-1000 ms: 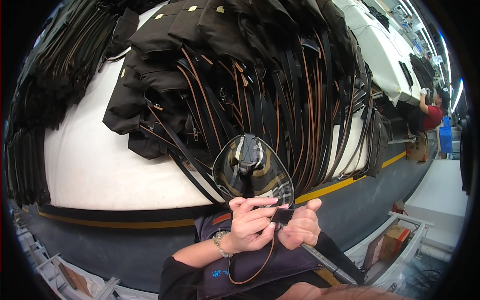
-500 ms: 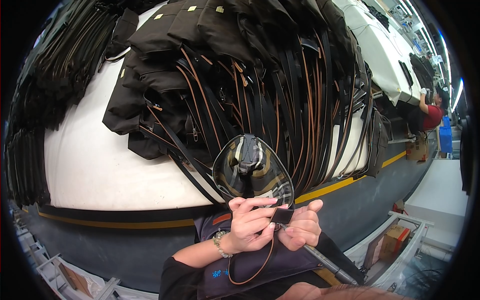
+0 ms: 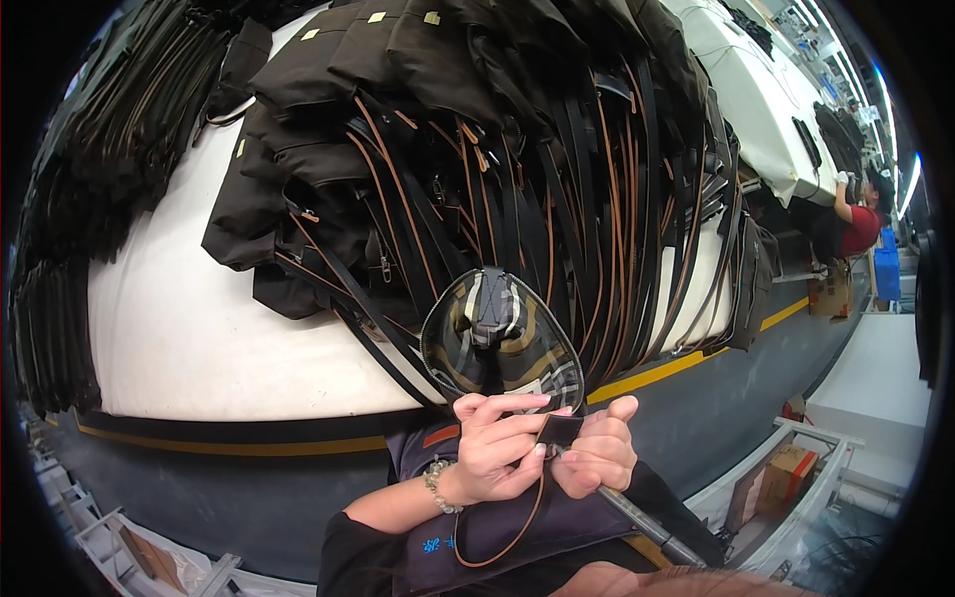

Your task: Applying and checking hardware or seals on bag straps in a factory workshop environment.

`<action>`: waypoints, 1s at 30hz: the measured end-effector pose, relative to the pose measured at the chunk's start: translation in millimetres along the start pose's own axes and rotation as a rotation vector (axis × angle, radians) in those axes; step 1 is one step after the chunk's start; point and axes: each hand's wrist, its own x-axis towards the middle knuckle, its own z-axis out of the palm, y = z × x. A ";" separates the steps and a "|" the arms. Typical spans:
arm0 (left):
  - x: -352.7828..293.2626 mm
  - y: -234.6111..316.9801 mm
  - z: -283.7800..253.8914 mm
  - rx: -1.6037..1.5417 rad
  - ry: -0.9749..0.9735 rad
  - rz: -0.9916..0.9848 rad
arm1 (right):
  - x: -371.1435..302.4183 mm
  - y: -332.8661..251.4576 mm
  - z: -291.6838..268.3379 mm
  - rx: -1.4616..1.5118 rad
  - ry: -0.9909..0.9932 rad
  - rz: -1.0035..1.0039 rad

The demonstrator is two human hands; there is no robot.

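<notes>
My left hand [image 3: 497, 448], with a beaded bracelet at the wrist, pinches a dark brown leather tab [image 3: 561, 430]. A thin leather strap [image 3: 517, 542] loops below it over my dark apron. Against the tab's lower edge, my right hand [image 3: 595, 453] is closed around a slim grey rod-shaped tool [image 3: 647, 522], whose shaft slants down to the lower right. Its tip is mostly hidden by my fingers. Just beyond both hands, an unzipped bag [image 3: 567, 363] gapes open with a plaid lining. My left fingers overlap its near edge.
Dark bags with long brown-edged straps [image 3: 617, 199] are heaped on a white table [image 3: 239, 338]. More dark pieces [image 3: 119, 129] are stacked at the left. A person in red [image 3: 860, 229] stands at the far right, by another white table [image 3: 736, 80]. A cardboard box [image 3: 786, 473] sits in a rack.
Both hands stay nearly in place at the leather tab. My right hand has shifted very slightly to the left, and the view has moved a little.
</notes>
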 end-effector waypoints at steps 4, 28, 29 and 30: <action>1.7 -0.5 0.7 -0.003 0.007 0.001 | -5.1 3.3 10.2 -0.001 0.145 -0.041; 2.0 0.6 -0.5 0.009 -0.007 0.000 | -2.0 3.5 3.7 0.007 0.092 -0.049; 1.7 0.4 -0.5 0.009 -0.006 0.000 | -2.1 3.9 4.0 0.006 0.104 -0.052; 1.4 0.1 -0.4 0.009 -0.009 0.000 | -1.7 3.7 4.0 0.007 0.104 -0.052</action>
